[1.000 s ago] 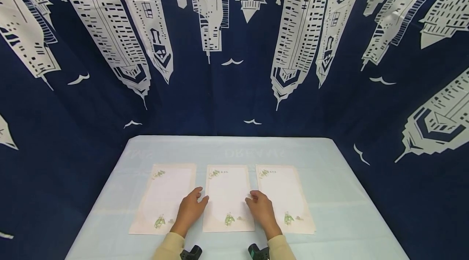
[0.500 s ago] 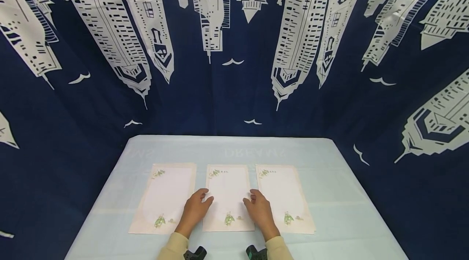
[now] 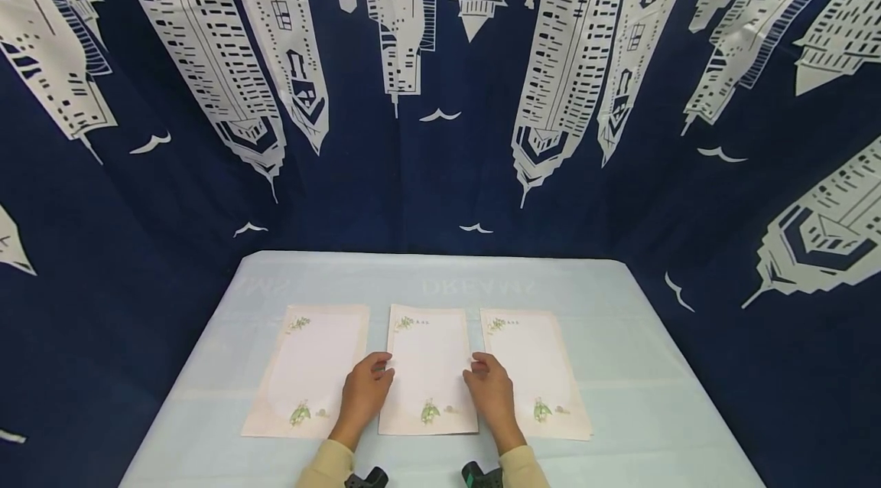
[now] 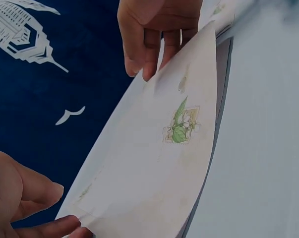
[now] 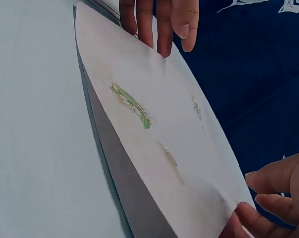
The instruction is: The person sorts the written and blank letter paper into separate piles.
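The middle sheet of floral letter paper [image 3: 428, 373] lies between the two hands, pale pink with green plant prints. My left hand [image 3: 365, 396] holds its left edge, thumb and fingertips curled toward the rim. At the opposite edge my right hand [image 3: 492, 400] grips in the same way. Both wrist views show this sheet [image 4: 139, 163] slightly bowed, with a dark gap under its near edge. In the right wrist view, the right hand [image 5: 278, 198] dents the paper close to the fingertips.
A matching left sheet [image 3: 310, 373] and right sheet [image 3: 533, 373] lie flat on either side. They rest on a pale blue table cover [image 3: 654, 411]. Behind the table hangs a navy cloth [image 3: 413, 182] printed with white buildings and birds.
Both hands first came inward over the middle sheet, then drew slightly back to its edges. The sheet's top left corner has shifted a little upward in the head view.
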The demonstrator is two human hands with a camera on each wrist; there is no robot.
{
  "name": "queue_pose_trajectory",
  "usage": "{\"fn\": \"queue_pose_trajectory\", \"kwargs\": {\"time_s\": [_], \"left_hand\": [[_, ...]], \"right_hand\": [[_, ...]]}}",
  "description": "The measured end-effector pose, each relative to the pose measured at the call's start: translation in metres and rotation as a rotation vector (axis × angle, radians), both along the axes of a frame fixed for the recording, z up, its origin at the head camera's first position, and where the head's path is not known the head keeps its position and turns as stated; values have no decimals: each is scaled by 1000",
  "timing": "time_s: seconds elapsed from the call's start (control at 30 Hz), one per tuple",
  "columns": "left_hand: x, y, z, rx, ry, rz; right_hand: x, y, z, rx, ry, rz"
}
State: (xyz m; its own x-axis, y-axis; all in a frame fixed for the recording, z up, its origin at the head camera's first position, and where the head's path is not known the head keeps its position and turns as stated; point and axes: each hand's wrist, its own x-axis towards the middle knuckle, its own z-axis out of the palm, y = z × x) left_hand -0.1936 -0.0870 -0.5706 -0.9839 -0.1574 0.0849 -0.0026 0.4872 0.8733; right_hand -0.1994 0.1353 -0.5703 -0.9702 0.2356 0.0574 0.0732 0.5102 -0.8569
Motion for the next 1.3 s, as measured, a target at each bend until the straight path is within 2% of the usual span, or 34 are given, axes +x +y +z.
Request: {"fn": "queue_pose_trajectory", "kwargs": {"time_s": [0.27,0.43,0.6,0.8,0.97,1.3], "left_hand": [[-2,4,-1,81,88,53],[-6,8,-3,106,86,57],[-10,15,-1,112,65,51],[-15,34,1,119,48,32],[-18,52,2,155,42,-9],[-26,86,3,186,78,-53]], "right_hand": [[0,3,-3,-53,40,-36],[-1,6,0,-71,70,-60],[0,14,3,-89,45,-82],[1,30,5,-90,41,-111],[2,45,8,-65,32,-150],[2,82,13,-32,-1,-193]]}}
